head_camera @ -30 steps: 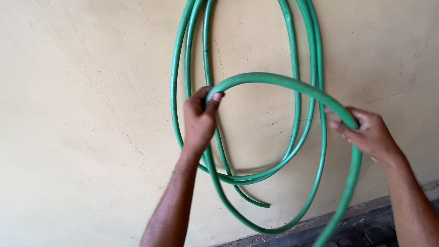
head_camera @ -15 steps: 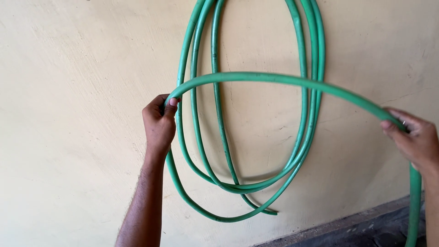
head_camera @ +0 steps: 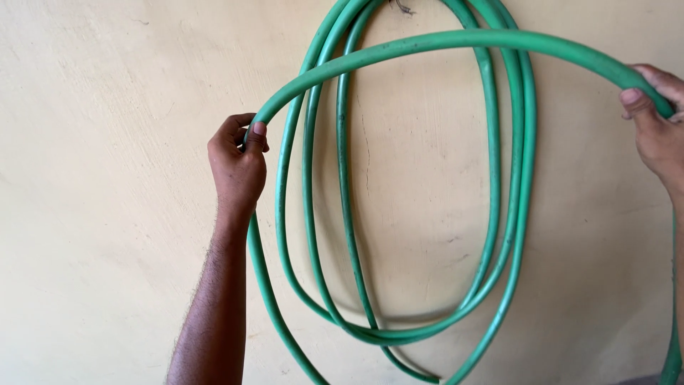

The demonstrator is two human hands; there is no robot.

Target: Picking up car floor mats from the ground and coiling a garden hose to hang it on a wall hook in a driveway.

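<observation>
Head view: the left hand (head_camera: 237, 165) has its fingers curled tight around a green hose (head_camera: 456, 41), gripping it where the free loop bends downward, while the right hand (head_camera: 659, 132), partly cut off at the right edge, appears to pinch the same loop between thumb and fingers. Between the hands the loop arches near the camera; farther coils hang against the cream wall (head_camera: 107, 178).

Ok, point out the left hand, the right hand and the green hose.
left hand (head_camera: 237, 160), head view, back of the hand.
right hand (head_camera: 659, 132), head view, knuckles.
green hose (head_camera: 456, 39), head view, arc between the hands.
</observation>
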